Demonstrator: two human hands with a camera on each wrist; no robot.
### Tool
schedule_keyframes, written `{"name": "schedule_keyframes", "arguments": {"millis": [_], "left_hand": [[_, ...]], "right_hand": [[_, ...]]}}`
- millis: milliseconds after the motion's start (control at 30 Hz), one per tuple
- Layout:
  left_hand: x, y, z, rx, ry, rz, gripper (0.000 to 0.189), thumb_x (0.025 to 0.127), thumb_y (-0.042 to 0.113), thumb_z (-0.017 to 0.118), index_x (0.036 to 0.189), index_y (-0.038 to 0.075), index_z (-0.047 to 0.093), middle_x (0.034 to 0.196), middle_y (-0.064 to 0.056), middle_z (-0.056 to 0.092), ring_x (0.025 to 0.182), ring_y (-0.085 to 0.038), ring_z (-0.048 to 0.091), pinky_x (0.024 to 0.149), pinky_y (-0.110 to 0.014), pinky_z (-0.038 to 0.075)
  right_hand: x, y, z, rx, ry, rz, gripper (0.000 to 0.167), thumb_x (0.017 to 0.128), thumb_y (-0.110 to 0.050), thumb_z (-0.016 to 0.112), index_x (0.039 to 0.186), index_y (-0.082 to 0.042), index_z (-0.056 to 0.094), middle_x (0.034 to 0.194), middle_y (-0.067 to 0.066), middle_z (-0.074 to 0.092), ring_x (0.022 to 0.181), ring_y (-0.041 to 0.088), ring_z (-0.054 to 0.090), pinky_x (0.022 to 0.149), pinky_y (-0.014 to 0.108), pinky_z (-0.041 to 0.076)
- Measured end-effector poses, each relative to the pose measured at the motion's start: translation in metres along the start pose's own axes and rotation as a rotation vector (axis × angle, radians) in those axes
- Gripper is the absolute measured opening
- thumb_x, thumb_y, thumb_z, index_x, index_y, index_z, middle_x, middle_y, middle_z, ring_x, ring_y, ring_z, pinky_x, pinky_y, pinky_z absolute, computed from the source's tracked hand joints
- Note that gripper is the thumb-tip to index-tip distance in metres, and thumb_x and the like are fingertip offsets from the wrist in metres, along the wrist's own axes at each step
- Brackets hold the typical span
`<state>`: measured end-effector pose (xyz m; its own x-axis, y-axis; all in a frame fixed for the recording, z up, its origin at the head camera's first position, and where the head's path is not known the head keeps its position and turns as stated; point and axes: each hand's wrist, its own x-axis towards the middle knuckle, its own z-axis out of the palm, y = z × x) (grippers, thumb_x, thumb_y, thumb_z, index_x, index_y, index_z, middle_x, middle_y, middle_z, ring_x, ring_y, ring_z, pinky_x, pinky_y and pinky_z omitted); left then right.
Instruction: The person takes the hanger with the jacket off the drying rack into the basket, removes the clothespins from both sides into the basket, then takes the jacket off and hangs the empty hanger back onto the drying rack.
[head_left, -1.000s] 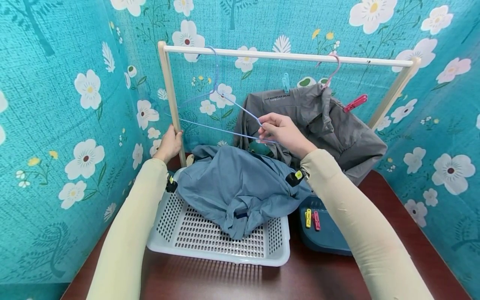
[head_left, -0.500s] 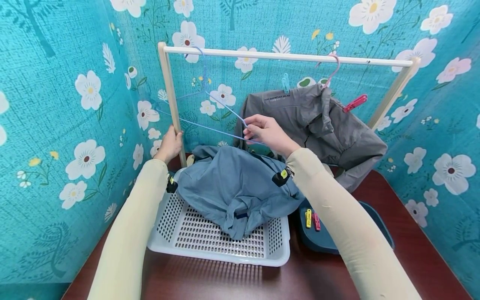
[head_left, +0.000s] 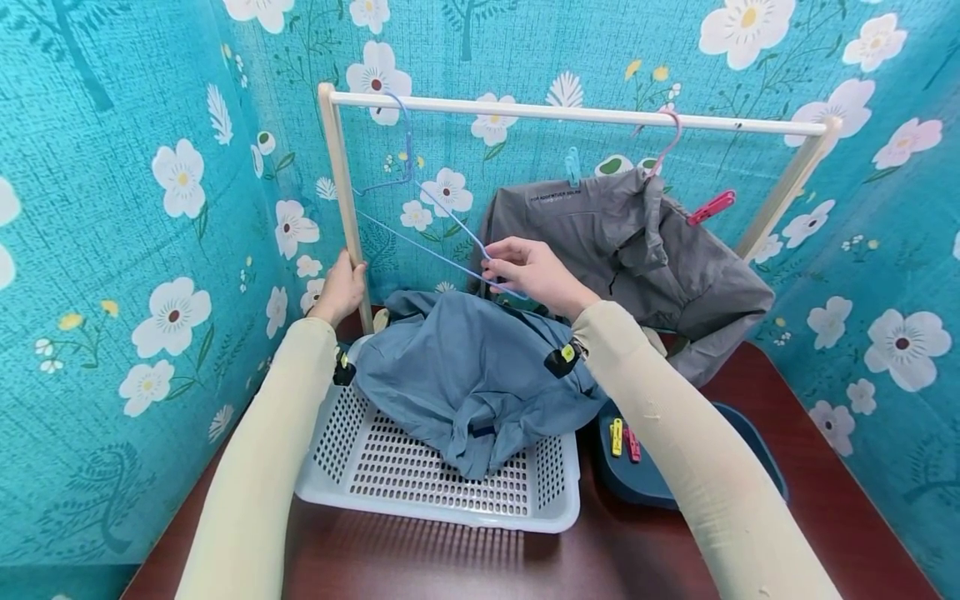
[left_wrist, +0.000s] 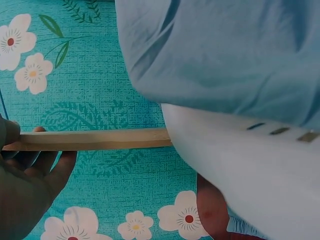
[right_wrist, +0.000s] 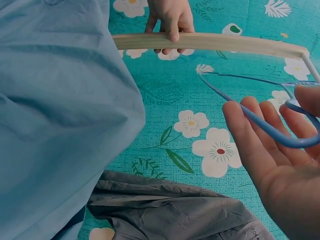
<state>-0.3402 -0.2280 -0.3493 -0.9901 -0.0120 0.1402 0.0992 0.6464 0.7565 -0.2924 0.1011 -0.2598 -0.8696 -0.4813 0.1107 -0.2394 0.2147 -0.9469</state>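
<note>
My left hand point(head_left: 341, 287) grips the left wooden post point(head_left: 345, 183) of a clothes rack; in the left wrist view its fingers wrap the post point(left_wrist: 100, 140). With my right hand point(head_left: 536, 271) I pinch the right arm of a blue clothes hanger point(head_left: 453, 218), whose hook sits over the white rail point(head_left: 480, 106) near its left end. The right wrist view shows the hanger point(right_wrist: 272, 131) across the fingers of my right hand point(right_wrist: 285, 160), thumb on top. Nothing hangs on it. Below both hands a blue-grey garment point(head_left: 480, 358) lies heaped over a white perforated basket point(head_left: 435, 517).
A grey garment point(head_left: 585, 217) hangs at the right from a pink hanger point(head_left: 666, 143), with a light blue clothespin point(head_left: 573, 167) and a red clothespin point(head_left: 711, 207) on it. A dark blue tray point(head_left: 660, 492) holds yellow and pink clothespins point(head_left: 626, 440).
My right hand has moved left, and the blue hanger's hook has slid left along the rail. The hanger has since turned and its right end dipped slightly. My left hand stays on the post.
</note>
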Motion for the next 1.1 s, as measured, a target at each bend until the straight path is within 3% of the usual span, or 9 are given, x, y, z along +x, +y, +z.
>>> {"name": "schedule_keyframes", "arguments": {"millis": [267, 533, 733, 833, 967, 1100], "left_hand": [[-0.002, 0.000, 0.003, 0.007, 0.005, -0.001, 0.033, 0.105, 0.026, 0.023, 0.117, -0.003, 0.033, 0.118, -0.026, 0.043, 0.099, -0.036, 0.048, 0.078, -0.047, 0.040], [-0.001, -0.001, 0.004, -0.025, -0.010, 0.002, 0.033, 0.105, 0.024, 0.023, 0.120, -0.003, 0.032, 0.136, -0.025, 0.038, 0.115, -0.039, 0.045, 0.082, -0.048, 0.040], [-0.005, 0.002, 0.001, -0.048, 0.007, -0.009, 0.031, 0.105, 0.025, 0.024, 0.121, -0.001, 0.033, 0.110, -0.023, 0.044, 0.091, -0.035, 0.047, 0.074, -0.046, 0.039], [-0.008, 0.004, 0.000, -0.025, 0.014, -0.014, 0.030, 0.105, 0.023, 0.027, 0.115, -0.003, 0.035, 0.102, -0.022, 0.042, 0.089, -0.034, 0.045, 0.074, -0.045, 0.038], [-0.016, 0.009, -0.004, 0.012, -0.083, -0.091, 0.041, 0.104, 0.028, 0.030, 0.126, -0.007, 0.032, 0.115, -0.027, 0.041, 0.104, -0.039, 0.046, 0.085, -0.049, 0.039], [-0.028, 0.014, -0.010, 0.081, -0.272, -0.214, 0.063, 0.103, 0.032, 0.031, 0.146, -0.008, 0.008, 0.143, -0.032, 0.022, 0.131, -0.042, 0.029, 0.102, -0.054, 0.029]], "right_hand": [[-0.001, 0.004, 0.000, -0.008, -0.016, 0.003, 0.030, 0.098, -0.009, 0.051, 0.126, 0.002, 0.052, 0.120, 0.023, 0.055, 0.109, 0.033, 0.056, 0.085, 0.035, 0.050], [-0.005, 0.005, 0.001, -0.043, -0.045, 0.020, 0.031, 0.099, -0.009, 0.050, 0.128, 0.001, 0.052, 0.119, 0.017, 0.057, 0.109, 0.032, 0.056, 0.084, 0.035, 0.050], [-0.011, 0.010, -0.006, -0.093, -0.071, 0.056, 0.036, 0.100, -0.019, 0.049, 0.132, -0.002, 0.049, 0.128, 0.015, 0.052, 0.115, 0.028, 0.053, 0.089, 0.037, 0.048], [-0.018, 0.014, -0.014, -0.151, -0.082, 0.084, 0.038, 0.101, -0.025, 0.047, 0.133, -0.004, 0.049, 0.130, 0.015, 0.051, 0.117, 0.026, 0.051, 0.091, 0.037, 0.046], [-0.033, 0.020, -0.030, -0.253, -0.090, 0.144, 0.040, 0.101, -0.031, 0.045, 0.133, -0.007, 0.050, 0.131, 0.013, 0.050, 0.116, 0.027, 0.050, 0.092, 0.039, 0.045], [-0.051, 0.030, -0.049, -0.387, -0.104, 0.215, 0.041, 0.101, -0.033, 0.045, 0.133, -0.008, 0.049, 0.131, 0.014, 0.049, 0.116, 0.029, 0.050, 0.093, 0.042, 0.044]]}}
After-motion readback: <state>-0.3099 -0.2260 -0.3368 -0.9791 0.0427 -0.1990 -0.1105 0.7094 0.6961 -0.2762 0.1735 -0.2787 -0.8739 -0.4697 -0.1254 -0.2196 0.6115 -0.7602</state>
